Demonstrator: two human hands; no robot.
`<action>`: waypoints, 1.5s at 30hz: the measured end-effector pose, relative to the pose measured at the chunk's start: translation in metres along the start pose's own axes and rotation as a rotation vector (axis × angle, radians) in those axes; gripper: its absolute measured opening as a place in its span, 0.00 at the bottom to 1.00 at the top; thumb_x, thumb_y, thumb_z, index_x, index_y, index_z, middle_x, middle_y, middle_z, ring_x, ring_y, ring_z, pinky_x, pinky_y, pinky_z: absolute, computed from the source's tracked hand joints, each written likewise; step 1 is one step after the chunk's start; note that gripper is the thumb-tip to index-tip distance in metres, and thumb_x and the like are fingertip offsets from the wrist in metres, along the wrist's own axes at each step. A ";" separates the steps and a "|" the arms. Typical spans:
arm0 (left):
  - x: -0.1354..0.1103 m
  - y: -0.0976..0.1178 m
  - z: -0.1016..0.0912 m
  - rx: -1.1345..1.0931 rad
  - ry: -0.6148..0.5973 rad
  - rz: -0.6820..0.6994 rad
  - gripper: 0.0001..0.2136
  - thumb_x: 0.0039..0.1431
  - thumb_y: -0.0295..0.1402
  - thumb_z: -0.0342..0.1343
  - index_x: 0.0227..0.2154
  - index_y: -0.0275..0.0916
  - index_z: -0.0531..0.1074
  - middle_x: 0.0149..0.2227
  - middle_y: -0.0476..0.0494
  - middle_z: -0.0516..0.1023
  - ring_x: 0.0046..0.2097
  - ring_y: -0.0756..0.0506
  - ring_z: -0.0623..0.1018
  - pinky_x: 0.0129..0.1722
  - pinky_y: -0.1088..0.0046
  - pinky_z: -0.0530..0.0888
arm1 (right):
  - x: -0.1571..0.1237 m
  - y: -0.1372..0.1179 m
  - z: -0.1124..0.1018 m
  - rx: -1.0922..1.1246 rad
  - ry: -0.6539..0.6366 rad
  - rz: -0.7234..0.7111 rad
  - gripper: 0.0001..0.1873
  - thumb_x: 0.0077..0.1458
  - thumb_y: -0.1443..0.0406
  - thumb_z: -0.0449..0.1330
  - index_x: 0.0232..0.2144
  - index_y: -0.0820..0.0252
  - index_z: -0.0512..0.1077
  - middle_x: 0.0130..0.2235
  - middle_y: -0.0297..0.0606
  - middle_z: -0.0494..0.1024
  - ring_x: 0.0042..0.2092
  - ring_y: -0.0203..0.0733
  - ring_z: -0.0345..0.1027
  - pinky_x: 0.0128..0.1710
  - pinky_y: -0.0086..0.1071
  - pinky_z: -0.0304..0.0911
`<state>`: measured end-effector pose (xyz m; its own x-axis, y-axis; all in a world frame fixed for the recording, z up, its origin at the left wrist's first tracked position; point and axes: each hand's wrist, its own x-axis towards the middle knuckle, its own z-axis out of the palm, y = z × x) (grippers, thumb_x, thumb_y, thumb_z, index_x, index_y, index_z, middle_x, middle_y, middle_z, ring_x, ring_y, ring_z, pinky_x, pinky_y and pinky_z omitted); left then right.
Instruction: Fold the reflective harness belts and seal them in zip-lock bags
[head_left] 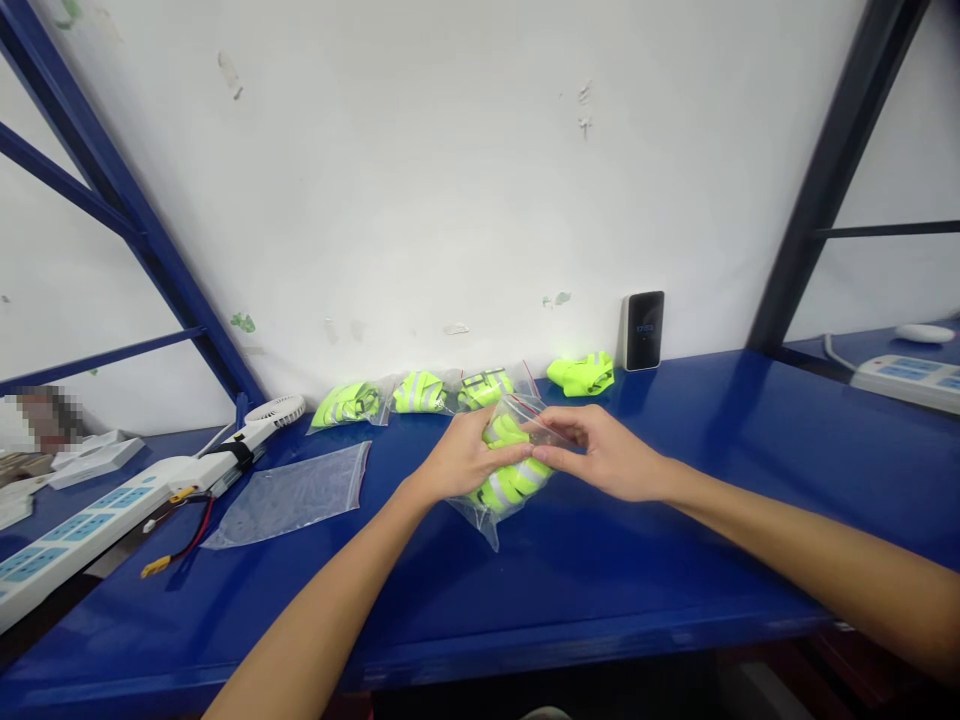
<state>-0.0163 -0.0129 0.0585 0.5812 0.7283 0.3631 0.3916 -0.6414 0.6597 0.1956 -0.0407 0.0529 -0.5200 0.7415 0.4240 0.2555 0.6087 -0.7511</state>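
My left hand (461, 458) and my right hand (600, 452) meet over the middle of the blue shelf (675, 560). Both grip a clear zip bag (504, 470) with a folded neon-yellow reflective vest inside. The left hand wraps the bag from the left side. The right hand pinches the bag's open top edge. Behind them, against the wall, lie three bagged vests (417, 394) in a row and one loose neon-yellow vest (582, 372).
An empty clear zip bag (294, 492) lies flat to the left. Further left are a white power strip (82, 525), a small white fan (274, 411) and a red-and-black cable with a yellow plug (180, 540). A black device (642, 330) leans on the wall. Blue rack posts stand at both sides.
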 end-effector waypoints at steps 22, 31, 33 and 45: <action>0.018 0.002 0.018 -0.573 0.188 -0.128 0.15 0.52 0.41 0.62 0.36 0.34 0.75 0.36 0.42 0.79 0.41 0.43 0.76 0.44 0.69 0.70 | 0.006 0.005 -0.026 -0.239 0.530 -0.172 0.10 0.55 0.56 0.60 0.31 0.54 0.77 0.32 0.40 0.79 0.35 0.47 0.70 0.38 0.41 0.67; 0.008 -0.013 0.036 -0.961 0.257 -0.512 0.17 0.49 0.45 0.63 0.30 0.33 0.75 0.29 0.42 0.79 0.31 0.44 0.77 0.38 0.68 0.72 | 0.018 0.041 -0.027 0.366 0.101 0.448 0.23 0.54 0.50 0.61 0.44 0.61 0.73 0.30 0.40 0.76 0.23 0.37 0.66 0.17 0.29 0.58; 0.008 -0.023 0.035 -0.938 0.234 -0.477 0.17 0.50 0.45 0.63 0.32 0.32 0.76 0.31 0.42 0.80 0.34 0.45 0.78 0.39 0.69 0.72 | 0.019 0.045 -0.021 0.320 0.124 0.382 0.20 0.51 0.53 0.64 0.39 0.62 0.74 0.26 0.35 0.73 0.21 0.33 0.61 0.18 0.27 0.55; 0.012 -0.069 0.025 -0.384 0.305 -0.253 0.05 0.49 0.28 0.57 0.26 0.37 0.65 0.28 0.51 0.70 0.31 0.51 0.69 0.32 0.77 0.65 | 0.022 0.071 -0.019 -0.305 0.075 0.053 0.06 0.55 0.65 0.57 0.28 0.61 0.72 0.29 0.36 0.75 0.30 0.40 0.67 0.32 0.34 0.61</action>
<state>-0.0190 0.0337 0.0013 0.2470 0.9219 0.2986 0.1705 -0.3447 0.9231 0.2182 0.0237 0.0188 -0.4410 0.7860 0.4332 0.5188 0.6171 -0.5916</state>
